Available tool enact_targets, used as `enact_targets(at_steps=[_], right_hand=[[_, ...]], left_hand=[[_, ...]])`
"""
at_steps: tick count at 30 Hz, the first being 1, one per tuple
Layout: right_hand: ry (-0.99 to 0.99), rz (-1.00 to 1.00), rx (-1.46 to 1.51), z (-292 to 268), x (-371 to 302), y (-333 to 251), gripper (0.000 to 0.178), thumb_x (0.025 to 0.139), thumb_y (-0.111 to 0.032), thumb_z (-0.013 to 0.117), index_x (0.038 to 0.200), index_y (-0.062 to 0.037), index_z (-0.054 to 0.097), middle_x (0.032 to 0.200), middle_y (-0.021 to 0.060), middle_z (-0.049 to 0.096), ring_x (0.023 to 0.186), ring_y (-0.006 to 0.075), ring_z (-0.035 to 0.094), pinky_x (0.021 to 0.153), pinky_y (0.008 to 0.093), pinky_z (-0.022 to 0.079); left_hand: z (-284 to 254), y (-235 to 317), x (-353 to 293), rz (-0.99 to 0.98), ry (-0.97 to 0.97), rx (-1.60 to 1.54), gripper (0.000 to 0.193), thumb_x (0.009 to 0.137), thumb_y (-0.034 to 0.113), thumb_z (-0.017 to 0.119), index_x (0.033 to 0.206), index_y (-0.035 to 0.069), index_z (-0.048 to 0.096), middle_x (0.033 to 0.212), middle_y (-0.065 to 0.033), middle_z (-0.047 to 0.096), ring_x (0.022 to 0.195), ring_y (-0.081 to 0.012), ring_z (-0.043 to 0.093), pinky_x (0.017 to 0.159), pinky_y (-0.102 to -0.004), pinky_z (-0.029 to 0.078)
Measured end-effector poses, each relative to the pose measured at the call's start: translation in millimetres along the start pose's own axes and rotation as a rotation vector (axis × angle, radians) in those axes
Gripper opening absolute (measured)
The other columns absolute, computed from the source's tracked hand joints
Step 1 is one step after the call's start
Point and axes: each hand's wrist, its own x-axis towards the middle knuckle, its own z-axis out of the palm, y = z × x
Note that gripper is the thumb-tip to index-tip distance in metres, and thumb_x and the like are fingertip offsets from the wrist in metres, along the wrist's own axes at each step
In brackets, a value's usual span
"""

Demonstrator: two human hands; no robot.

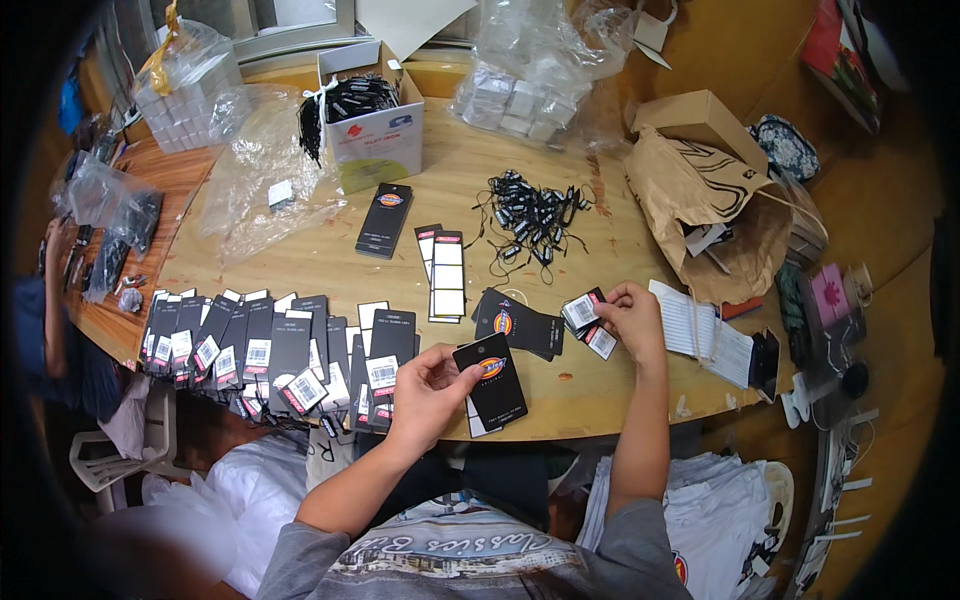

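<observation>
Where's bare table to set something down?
Bare tabletop: strip between plastic film and front-left tag row; patch between cord pile and paper bag. Crowded: that overlapping row, and between left hand and right hand, where black tags lie.

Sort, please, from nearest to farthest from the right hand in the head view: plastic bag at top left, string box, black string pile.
1. Black string pile: ahead and left of the right hand.
2. String box: farther left.
3. Plastic bag: at top left.

Single wide fisheye view from the wearer's head, fairly close, facing steeply down across a wooden surface (450,180), edges bending outward.
</observation>
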Motion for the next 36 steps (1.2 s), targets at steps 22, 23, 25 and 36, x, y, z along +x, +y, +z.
enact_targets(at_steps=[22, 23, 25, 36], right_hand=[[-0.169, -0.841, -0.785, 90, 69, -54, 0.013, 0.063, -0.007, 0.063, 0.075, -0.0102, 0.061, 0.078, 0.0044, 0.047, 0.080, 0.0205, 0.045, 0.070, 0.0301, 0.040], [-0.153, -0.860, -0.787, 90, 71, -53, 0.014, 0.062, -0.007, 0.063, 0.075, -0.0099, 0.061, 0.077, 0.0043, 0.047, 0.080, 0.0205, 0.046, 0.069, 0.0305, 0.040], [-0.121, -0.899, -0.789, 88, 76, -54, 0.014, 0.061, -0.007, 0.064, 0.074, -0.0094, 0.061, 0.076, 0.0040, 0.047, 0.080, 0.0204, 0.046, 0.068, 0.0312, 0.040], [-0.547, -0.382, 0.702, 43, 29, -94, 0.017, 0.073, -0.001, 0.058, 0.089, 0.0018, 0.051, 0.080, 0.0069, 0.056, 0.072, 0.0136, 0.055, 0.068, 0.0227, 0.045]], left_hand=[[-15, -2, -9, 0.066, 0.012, 0.056, 0.011, 0.071, 0.000, 0.062, 0.080, 0.000, 0.057, 0.060, 0.0063, 0.046, 0.053, 0.0007, 0.037, 0.047, -0.0150, 0.029], [-15, -2, -9, 0.071, 0.009, 0.044, 0.011, 0.071, 0.000, 0.062, 0.081, 0.000, 0.057, 0.061, 0.0062, 0.046, 0.054, 0.0007, 0.038, 0.048, -0.0149, 0.029], [-15, -2, -9, 0.083, 0.002, 0.023, 0.012, 0.071, -0.001, 0.062, 0.082, 0.000, 0.057, 0.063, 0.0060, 0.046, 0.055, 0.0008, 0.039, 0.049, -0.0146, 0.030], [-9, 11, -6, 0.072, -0.069, -0.052, 0.010, 0.074, 0.006, 0.061, 0.075, -0.003, 0.055, 0.066, 0.0038, 0.037, 0.053, -0.0009, 0.031, 0.046, -0.0172, 0.026]])
